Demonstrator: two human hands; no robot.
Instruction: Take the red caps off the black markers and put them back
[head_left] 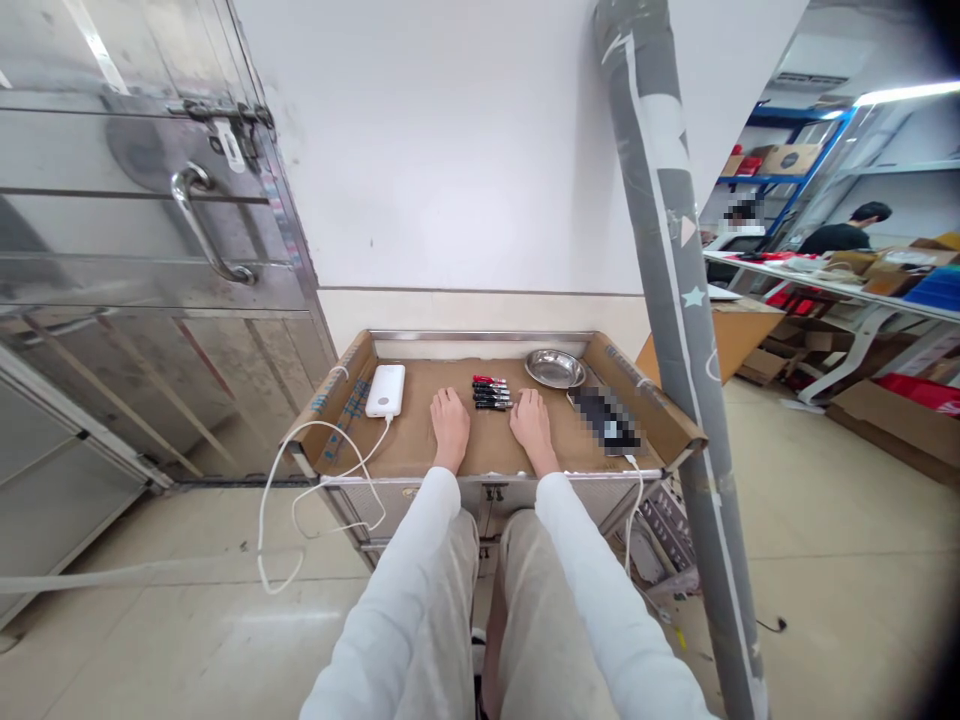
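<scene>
My left hand (450, 421) lies flat, palm down, on the cardboard-lined cart top (420, 440), fingers stretched out and holding nothing. My right hand (532, 423) rests flat the same way a little to the right. Between and just beyond the fingertips lies a row of several pens (491, 393), red and black, side by side. Neither hand touches them. A shallow metal dish (555, 368) sits at the far right of the cart top.
A white power bank (385, 390) with a white cable (300, 500) lies at the left. A dark blurred device (607, 420) lies right. A steel cabinet door (150, 230) stands left, a grey rolled mat (675, 300) leans right. A person sits far right.
</scene>
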